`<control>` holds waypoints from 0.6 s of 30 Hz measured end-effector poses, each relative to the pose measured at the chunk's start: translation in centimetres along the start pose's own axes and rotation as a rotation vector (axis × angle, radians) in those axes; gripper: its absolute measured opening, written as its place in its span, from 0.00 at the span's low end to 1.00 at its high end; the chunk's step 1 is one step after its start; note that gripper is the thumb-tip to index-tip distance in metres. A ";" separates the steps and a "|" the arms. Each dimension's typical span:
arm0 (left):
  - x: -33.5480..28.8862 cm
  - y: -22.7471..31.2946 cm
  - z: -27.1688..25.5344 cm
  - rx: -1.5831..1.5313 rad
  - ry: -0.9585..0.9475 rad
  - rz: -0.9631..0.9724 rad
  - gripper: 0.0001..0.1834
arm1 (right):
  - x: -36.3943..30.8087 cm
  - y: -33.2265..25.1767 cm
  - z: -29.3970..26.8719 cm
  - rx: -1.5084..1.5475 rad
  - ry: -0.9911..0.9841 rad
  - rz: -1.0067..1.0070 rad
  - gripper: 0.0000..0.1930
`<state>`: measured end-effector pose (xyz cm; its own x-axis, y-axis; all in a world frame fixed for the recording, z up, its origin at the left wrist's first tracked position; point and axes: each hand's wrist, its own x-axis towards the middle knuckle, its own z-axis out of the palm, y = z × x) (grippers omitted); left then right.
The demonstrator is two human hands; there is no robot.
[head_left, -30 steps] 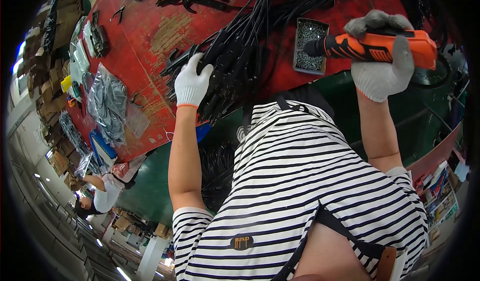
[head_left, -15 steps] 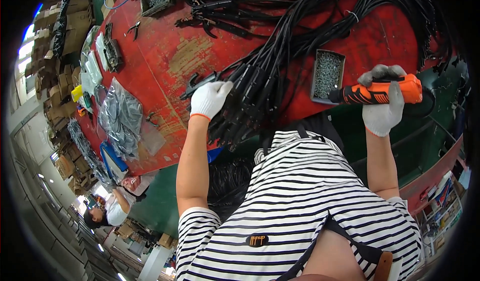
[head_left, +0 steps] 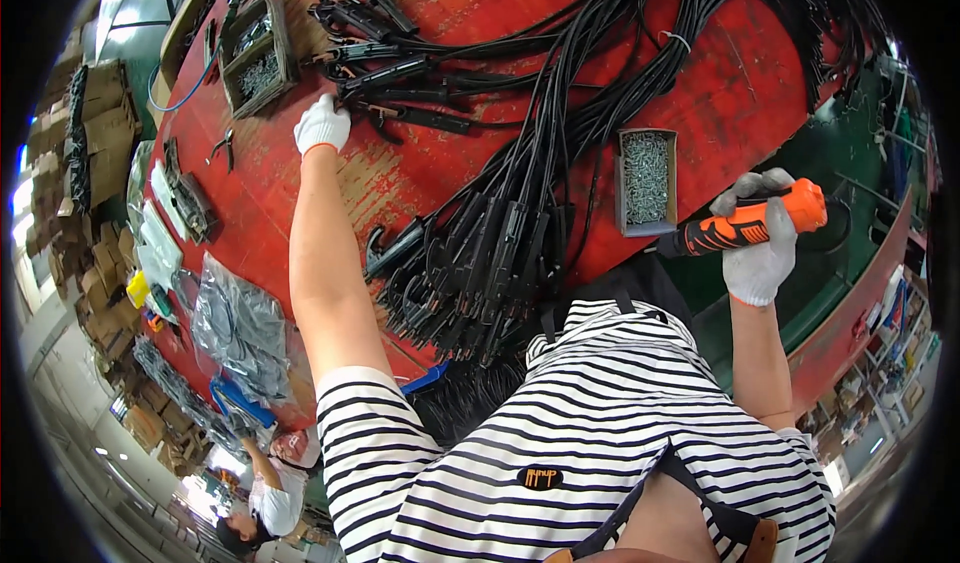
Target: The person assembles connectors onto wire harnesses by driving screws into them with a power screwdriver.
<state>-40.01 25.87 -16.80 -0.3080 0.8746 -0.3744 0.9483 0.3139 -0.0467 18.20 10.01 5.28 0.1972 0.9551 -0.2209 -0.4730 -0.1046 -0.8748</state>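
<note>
My right hand (head_left: 762,238), in a white glove with grey fingers, is wrapped round an orange and black power screwdriver (head_left: 738,230). Its dark nose points left, beside a tray of small screws (head_left: 646,183). My left hand (head_left: 322,126), in a white glove, reaches far across the red table. Its fingers are curled at the end of a far group of black clamp-like cable ends (head_left: 385,68); whatever they grip is hidden. A larger heap of black cable ends (head_left: 480,263) lies near the table's front edge, their cables running up to the right.
A divided box of metal parts (head_left: 256,58) stands beyond my left hand, with pliers (head_left: 224,150) nearer on the table. Clear plastic bags (head_left: 237,323) lie at the left. The black cable bundle (head_left: 625,93) crosses the table. Another person (head_left: 272,498) is at the lower left.
My left hand has left the near heap of cable ends and moved far and left to the other group. My right hand still holds the screwdriver. The view has shifted.
</note>
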 end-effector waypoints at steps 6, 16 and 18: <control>-5.9 -2.5 -3.5 -0.100 0.118 0.124 0.18 | 2.5 2.4 1.3 -0.022 -0.103 0.233 0.17; -31.5 9.2 -14.1 -0.808 -0.173 0.107 0.22 | 6.4 13.7 11.8 0.078 -0.454 0.993 0.25; -36.0 12.5 -15.0 -1.115 -0.349 -0.096 0.22 | 6.3 14.7 11.6 0.143 -0.500 0.999 0.22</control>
<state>-18.24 3.88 9.96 -0.1723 0.7352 -0.6555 0.2763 0.6749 0.6843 2.55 17.73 -4.04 -0.6765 0.4676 -0.5689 -0.3266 -0.8829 -0.3373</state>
